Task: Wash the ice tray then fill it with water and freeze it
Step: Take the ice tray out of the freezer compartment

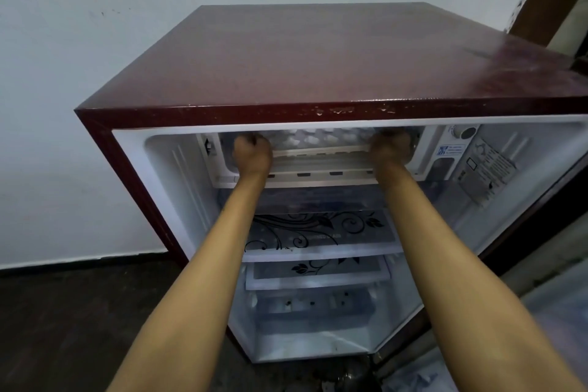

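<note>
A: Where's the ice tray [321, 151]?

B: At the mouth of the freezer compartment [318, 137], top of the open maroon fridge [286, 67], lying level between your hands.

A: Your grip?

B: Your left hand [253, 153] curls round its left end, right hand [391, 149] round its right end; fingertips hidden.

A: Below?

B: Floral-print glass shelf [318, 232], a second shelf [318, 272] under it.
</note>
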Demonstrator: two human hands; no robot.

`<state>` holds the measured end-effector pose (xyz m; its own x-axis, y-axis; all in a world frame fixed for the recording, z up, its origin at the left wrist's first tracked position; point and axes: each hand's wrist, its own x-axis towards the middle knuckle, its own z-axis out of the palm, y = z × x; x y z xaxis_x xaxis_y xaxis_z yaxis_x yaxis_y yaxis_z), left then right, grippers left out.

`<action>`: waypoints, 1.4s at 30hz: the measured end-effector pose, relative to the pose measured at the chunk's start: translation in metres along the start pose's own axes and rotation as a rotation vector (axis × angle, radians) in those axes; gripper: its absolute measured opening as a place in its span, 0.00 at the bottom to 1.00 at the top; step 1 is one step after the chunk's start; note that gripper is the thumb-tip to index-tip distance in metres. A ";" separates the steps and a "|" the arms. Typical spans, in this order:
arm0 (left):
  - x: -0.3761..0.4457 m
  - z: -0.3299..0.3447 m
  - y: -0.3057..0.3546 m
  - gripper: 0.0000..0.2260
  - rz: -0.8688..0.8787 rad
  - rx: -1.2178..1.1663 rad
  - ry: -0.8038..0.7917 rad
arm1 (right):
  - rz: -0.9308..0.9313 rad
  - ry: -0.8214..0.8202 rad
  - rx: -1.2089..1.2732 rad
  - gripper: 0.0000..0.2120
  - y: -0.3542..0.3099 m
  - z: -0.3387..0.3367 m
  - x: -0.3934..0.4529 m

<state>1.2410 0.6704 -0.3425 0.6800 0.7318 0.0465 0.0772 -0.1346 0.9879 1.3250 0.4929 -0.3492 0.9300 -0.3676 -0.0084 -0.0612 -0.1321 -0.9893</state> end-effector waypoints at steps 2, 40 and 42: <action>-0.008 -0.004 0.002 0.12 -0.020 -0.112 0.037 | 0.028 0.025 0.060 0.12 0.000 -0.006 -0.004; -0.533 -0.047 -0.002 0.10 -0.265 -0.329 -0.829 | 0.064 1.045 0.708 0.17 0.079 -0.504 -0.447; -0.568 -0.041 0.003 0.10 -0.284 -0.332 -0.940 | 0.041 1.186 0.702 0.15 0.079 -0.529 -0.469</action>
<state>0.8250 0.2824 -0.3597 0.9737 -0.1280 -0.1883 0.2159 0.2571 0.9419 0.6922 0.1676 -0.3469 0.0472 -0.9639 -0.2620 0.4432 0.2553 -0.8593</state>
